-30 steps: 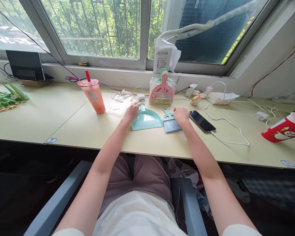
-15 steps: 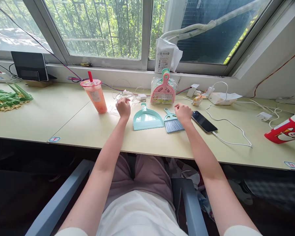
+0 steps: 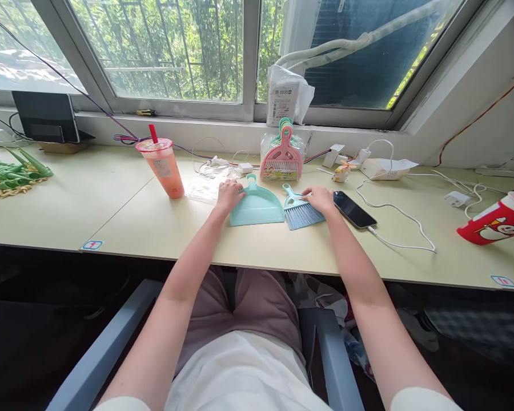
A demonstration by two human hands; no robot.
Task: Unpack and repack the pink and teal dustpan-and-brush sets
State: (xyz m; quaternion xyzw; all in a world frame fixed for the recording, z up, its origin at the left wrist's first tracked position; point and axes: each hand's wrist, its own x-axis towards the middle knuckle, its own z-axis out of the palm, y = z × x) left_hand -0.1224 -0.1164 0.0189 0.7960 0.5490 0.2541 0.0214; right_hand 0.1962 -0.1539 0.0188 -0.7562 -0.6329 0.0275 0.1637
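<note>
A light teal dustpan (image 3: 257, 206) is on the desk in front of me, its short handle pointing toward the window. My left hand (image 3: 229, 195) grips its left edge, with the fingertips over the rim. Just right of the pan is a matching small brush (image 3: 302, 216) with grey-blue bristles facing me. My right hand (image 3: 319, 198) has its fingers closed on the right end of the brush head; the thumb side is partly hidden. A narrow gap separates pan and brush.
Left of my left hand stands a tilted-looking cup of orange drink (image 3: 167, 171), beside crumpled clear plastic (image 3: 201, 188). Packed pink brush sets (image 3: 282, 160) stand behind. A black phone (image 3: 353, 210) on a white cable (image 3: 405, 212) lies near my right hand. A red cup (image 3: 497, 220) is far right.
Both hands have come down from above the desk, the left onto the dustpan's edge and the right onto the brush. The pan and brush have shifted and tilted slightly.
</note>
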